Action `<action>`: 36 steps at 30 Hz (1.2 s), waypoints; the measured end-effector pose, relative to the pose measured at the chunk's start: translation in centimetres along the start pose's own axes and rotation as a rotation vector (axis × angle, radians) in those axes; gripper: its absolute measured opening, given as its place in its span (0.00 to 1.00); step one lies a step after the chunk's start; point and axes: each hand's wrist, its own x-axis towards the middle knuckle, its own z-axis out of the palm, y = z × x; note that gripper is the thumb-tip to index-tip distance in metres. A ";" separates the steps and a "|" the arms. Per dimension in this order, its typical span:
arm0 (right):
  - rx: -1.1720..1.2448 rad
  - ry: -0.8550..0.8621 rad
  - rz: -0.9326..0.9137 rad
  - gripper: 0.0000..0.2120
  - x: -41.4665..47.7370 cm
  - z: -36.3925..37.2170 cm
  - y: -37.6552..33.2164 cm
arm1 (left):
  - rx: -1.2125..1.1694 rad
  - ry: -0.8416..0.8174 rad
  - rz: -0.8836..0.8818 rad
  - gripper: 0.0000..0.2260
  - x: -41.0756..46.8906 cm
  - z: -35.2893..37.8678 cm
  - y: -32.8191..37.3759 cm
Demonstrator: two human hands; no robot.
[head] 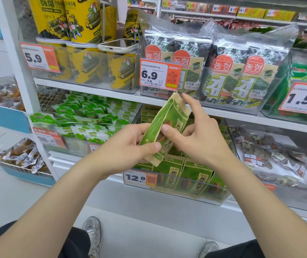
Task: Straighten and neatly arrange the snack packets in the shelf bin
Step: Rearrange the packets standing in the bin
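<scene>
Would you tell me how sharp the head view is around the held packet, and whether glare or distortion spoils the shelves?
Head view: even, bright light; the green packet, held by the left hand and right hand, is sharp at centre; glare streaks the clear plastic wrap over the seaweed packs; the wide lens leans the white upright; the lower-left price tag is blurred.

the yellow cans' tag (39, 57) reads 5.9, the seaweed packs' tag (160, 75) 6.9, the green packets' tag (139, 178) 12.8.
</scene>
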 end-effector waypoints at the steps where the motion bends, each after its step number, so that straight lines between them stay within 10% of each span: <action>1: -0.060 0.031 0.013 0.39 0.2 0.0 0.1 | -0.016 -0.010 -0.013 0.12 0.0 -0.1 0.0; 6: -0.040 0.239 0.017 0.22 1.0 -0.3 0.5 | 0.038 -0.079 -0.058 0.14 -0.1 -0.3 0.0; 13: 0.487 0.056 0.052 0.15 1.2 -0.7 0.8 | 0.049 -0.077 -0.013 0.17 0.0 -0.8 0.1; 21: 0.414 0.000 -0.037 0.06 1.3 -1.1 0.6 | 0.208 0.317 0.117 0.10 1.7 -2.5 -0.8; 26: 0.072 0.369 -0.208 0.08 1.6 -0.4 0.6 | 0.798 0.577 0.102 0.10 3.6 -4.1 -3.6; 36: -0.146 0.283 -0.398 0.13 2.7 3.2 0.9 | 1.025 0.298 -0.047 0.07 5.7 -6.0 -5.2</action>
